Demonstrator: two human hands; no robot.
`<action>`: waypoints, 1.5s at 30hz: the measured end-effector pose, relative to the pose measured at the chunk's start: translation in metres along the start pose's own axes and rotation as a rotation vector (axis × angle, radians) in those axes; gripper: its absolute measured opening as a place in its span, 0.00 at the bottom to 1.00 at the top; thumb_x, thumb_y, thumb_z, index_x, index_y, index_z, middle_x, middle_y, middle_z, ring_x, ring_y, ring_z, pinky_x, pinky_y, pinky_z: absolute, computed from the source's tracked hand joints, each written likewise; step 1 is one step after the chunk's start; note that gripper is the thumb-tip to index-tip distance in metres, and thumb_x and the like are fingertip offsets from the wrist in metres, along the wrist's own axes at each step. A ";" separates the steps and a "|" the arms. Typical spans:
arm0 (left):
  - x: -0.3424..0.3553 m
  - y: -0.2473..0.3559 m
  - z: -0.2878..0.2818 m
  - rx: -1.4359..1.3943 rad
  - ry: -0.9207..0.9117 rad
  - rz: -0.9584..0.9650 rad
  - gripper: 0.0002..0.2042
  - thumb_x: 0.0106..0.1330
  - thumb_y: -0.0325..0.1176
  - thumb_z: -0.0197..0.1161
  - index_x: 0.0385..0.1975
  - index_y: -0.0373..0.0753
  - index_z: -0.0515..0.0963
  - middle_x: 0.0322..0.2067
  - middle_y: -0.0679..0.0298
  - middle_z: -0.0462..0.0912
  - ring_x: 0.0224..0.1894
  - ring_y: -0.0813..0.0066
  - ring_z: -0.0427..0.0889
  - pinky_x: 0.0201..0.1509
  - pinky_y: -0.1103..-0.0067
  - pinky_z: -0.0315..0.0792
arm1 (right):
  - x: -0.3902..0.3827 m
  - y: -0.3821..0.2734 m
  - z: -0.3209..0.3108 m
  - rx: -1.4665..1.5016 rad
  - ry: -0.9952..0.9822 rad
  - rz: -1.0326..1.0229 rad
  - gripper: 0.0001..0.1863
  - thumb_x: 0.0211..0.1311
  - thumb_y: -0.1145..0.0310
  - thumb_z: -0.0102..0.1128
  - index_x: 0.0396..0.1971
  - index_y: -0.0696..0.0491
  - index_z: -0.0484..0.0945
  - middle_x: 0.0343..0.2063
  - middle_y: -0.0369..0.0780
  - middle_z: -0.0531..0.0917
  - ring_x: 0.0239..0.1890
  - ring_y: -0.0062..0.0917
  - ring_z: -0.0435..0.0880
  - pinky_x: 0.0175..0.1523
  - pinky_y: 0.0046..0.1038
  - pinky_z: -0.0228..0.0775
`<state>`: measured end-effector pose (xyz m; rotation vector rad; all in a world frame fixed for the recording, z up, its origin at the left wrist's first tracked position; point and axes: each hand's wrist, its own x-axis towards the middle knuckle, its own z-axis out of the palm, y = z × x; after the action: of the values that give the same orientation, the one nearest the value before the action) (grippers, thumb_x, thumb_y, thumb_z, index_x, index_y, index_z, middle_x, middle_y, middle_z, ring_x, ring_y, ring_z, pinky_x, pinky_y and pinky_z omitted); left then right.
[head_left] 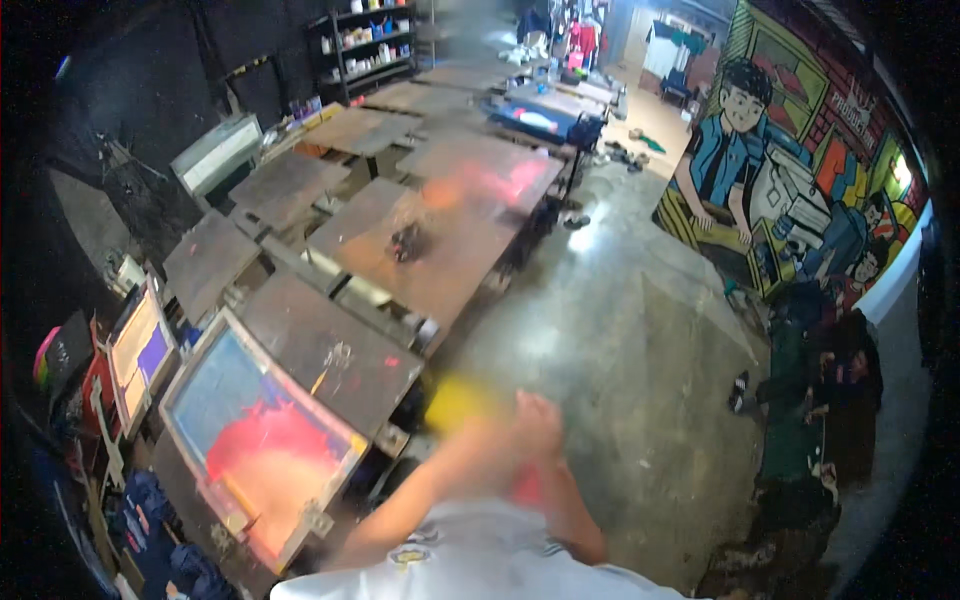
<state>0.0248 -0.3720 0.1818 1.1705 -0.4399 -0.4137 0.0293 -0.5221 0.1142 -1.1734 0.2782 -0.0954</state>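
Note:
Both my hands are held close together in front of my white shirt (pixel 480 545), over the floor beside the tables. My left hand (pixel 480 445) is smeared by motion, and its fingers cannot be made out. A blurred yellow thing (pixel 455 402) shows just beyond it; whether the hand touches it I cannot tell. My right hand (pixel 541 422) looks closed, its fingers curled, and what they may hold is hidden. Below the hands, between my forearms, a small pinkish-red patch (pixel 526 485) shows, too blurred to name.
At the left, a framed printing screen (pixel 235 505) smeared with red ink rests tilted over a table. Another screen (pixel 118 405) with purple ink stands behind it. Brown flat tables (pixel 340 345) run away in rows, a small dark object (pixel 405 243) on one. A painted mural (pixel 745 150) covers the right wall.

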 end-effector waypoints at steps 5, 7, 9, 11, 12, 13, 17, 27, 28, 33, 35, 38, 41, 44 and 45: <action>0.096 -0.070 -0.024 0.167 0.157 -0.175 0.08 0.69 0.30 0.61 0.26 0.39 0.76 0.24 0.68 0.79 0.27 0.80 0.76 0.34 0.82 0.70 | 0.084 -0.043 -0.049 -0.202 -0.034 -0.032 0.12 0.67 0.63 0.62 0.25 0.53 0.77 0.20 0.28 0.75 0.25 0.12 0.72 0.32 0.17 0.63; 0.135 -0.113 -0.040 0.096 0.233 -0.137 0.09 0.69 0.29 0.62 0.24 0.40 0.75 0.23 0.67 0.78 0.26 0.79 0.75 0.33 0.82 0.70 | 0.104 -0.076 -0.062 -0.155 -0.074 -0.138 0.09 0.63 0.65 0.65 0.28 0.55 0.79 0.23 0.30 0.79 0.27 0.12 0.74 0.34 0.18 0.64; 0.177 -0.143 -0.044 -0.057 0.344 -0.088 0.13 0.68 0.29 0.62 0.20 0.43 0.70 0.22 0.66 0.76 0.25 0.77 0.74 0.33 0.80 0.69 | 0.144 -0.106 -0.085 -0.146 -0.071 -0.115 0.08 0.63 0.66 0.65 0.29 0.55 0.80 0.24 0.30 0.79 0.27 0.12 0.74 0.34 0.18 0.64; 0.225 -0.134 -0.020 -0.084 0.401 -0.178 0.16 0.71 0.35 0.59 0.19 0.44 0.68 0.18 0.68 0.70 0.25 0.75 0.73 0.33 0.78 0.69 | 0.188 -0.110 -0.129 -0.135 -0.108 -0.061 0.06 0.65 0.69 0.61 0.30 0.54 0.79 0.25 0.29 0.78 0.27 0.12 0.73 0.35 0.18 0.65; 0.249 -0.120 0.002 -0.134 0.466 -0.301 0.18 0.73 0.38 0.57 0.17 0.44 0.67 0.17 0.68 0.68 0.26 0.73 0.73 0.34 0.77 0.68 | 0.211 -0.112 -0.152 -0.131 -0.094 -0.054 0.06 0.65 0.69 0.61 0.30 0.54 0.79 0.25 0.29 0.78 0.27 0.12 0.73 0.35 0.18 0.65; 0.266 -0.127 0.003 -0.132 0.471 -0.309 0.18 0.73 0.38 0.57 0.17 0.44 0.67 0.17 0.68 0.68 0.26 0.73 0.73 0.34 0.77 0.68 | 0.230 -0.117 -0.168 -0.126 -0.103 -0.119 0.06 0.66 0.68 0.60 0.30 0.54 0.79 0.25 0.29 0.78 0.27 0.12 0.73 0.34 0.18 0.65; 0.322 -0.142 0.025 -0.325 0.474 -0.406 0.26 0.76 0.49 0.50 0.12 0.44 0.64 0.17 0.67 0.66 0.26 0.67 0.72 0.35 0.75 0.67 | 0.292 -0.117 -0.223 -0.035 0.030 -0.093 0.11 0.68 0.63 0.58 0.27 0.52 0.78 0.22 0.30 0.76 0.25 0.14 0.72 0.32 0.20 0.64; 0.452 -0.207 0.019 0.406 0.262 -0.286 0.26 0.76 0.54 0.46 0.36 0.36 0.81 0.27 0.66 0.81 0.30 0.76 0.80 0.38 0.79 0.74 | 0.415 -0.110 -0.287 -0.238 0.181 0.059 0.15 0.68 0.61 0.61 0.26 0.55 0.80 0.19 0.28 0.75 0.21 0.12 0.68 0.27 0.21 0.61; 0.470 -0.212 0.011 0.395 0.270 -0.277 0.26 0.76 0.54 0.46 0.36 0.36 0.81 0.27 0.66 0.81 0.30 0.76 0.80 0.38 0.79 0.74 | 0.434 -0.105 -0.294 -0.251 0.174 0.054 0.15 0.68 0.61 0.61 0.26 0.55 0.80 0.19 0.28 0.75 0.21 0.12 0.68 0.27 0.21 0.61; 0.587 -0.236 -0.033 0.117 0.493 -0.313 0.22 0.77 0.50 0.48 0.37 0.38 0.81 0.27 0.68 0.81 0.30 0.79 0.80 0.37 0.80 0.74 | 0.545 -0.113 -0.303 -0.238 0.122 0.016 0.10 0.65 0.66 0.63 0.33 0.58 0.82 0.25 0.31 0.81 0.27 0.14 0.76 0.31 0.21 0.68; 0.642 -0.249 -0.050 0.111 0.468 -0.220 0.20 0.77 0.48 0.49 0.35 0.39 0.80 0.27 0.70 0.80 0.29 0.81 0.78 0.36 0.81 0.72 | 0.589 -0.129 -0.306 -0.258 0.107 -0.043 0.10 0.65 0.66 0.63 0.35 0.58 0.82 0.26 0.32 0.82 0.28 0.15 0.77 0.33 0.21 0.70; 0.722 -0.225 -0.067 0.194 0.434 -0.158 0.18 0.76 0.46 0.50 0.34 0.38 0.79 0.27 0.70 0.79 0.29 0.81 0.77 0.37 0.82 0.71 | 0.666 -0.154 -0.305 -0.255 0.054 -0.069 0.10 0.65 0.66 0.62 0.37 0.59 0.82 0.28 0.33 0.83 0.30 0.16 0.79 0.37 0.22 0.73; 0.794 -0.245 -0.110 0.293 0.415 -0.081 0.13 0.75 0.38 0.55 0.35 0.35 0.78 0.28 0.68 0.79 0.32 0.82 0.77 0.40 0.82 0.71 | 0.742 -0.176 -0.291 -0.259 0.035 -0.086 0.09 0.65 0.67 0.63 0.37 0.58 0.81 0.28 0.33 0.83 0.31 0.16 0.80 0.38 0.21 0.73; 0.851 -0.249 -0.122 0.304 0.392 -0.145 0.11 0.74 0.36 0.56 0.36 0.34 0.79 0.29 0.68 0.79 0.33 0.82 0.77 0.41 0.82 0.71 | 0.792 -0.197 -0.282 -0.238 0.044 -0.088 0.08 0.66 0.67 0.62 0.36 0.57 0.81 0.28 0.33 0.83 0.31 0.15 0.79 0.39 0.20 0.72; 0.870 -0.251 -0.127 0.301 0.386 -0.143 0.10 0.74 0.35 0.56 0.36 0.34 0.79 0.29 0.68 0.79 0.33 0.82 0.77 0.41 0.83 0.71 | 0.808 -0.204 -0.279 -0.245 0.034 -0.093 0.08 0.66 0.67 0.62 0.36 0.57 0.81 0.28 0.34 0.83 0.31 0.15 0.80 0.39 0.20 0.72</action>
<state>0.8049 -0.8148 0.0045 1.5424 -0.0817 -0.2391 0.7466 -1.0270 0.0686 -1.4296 0.2705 -0.1667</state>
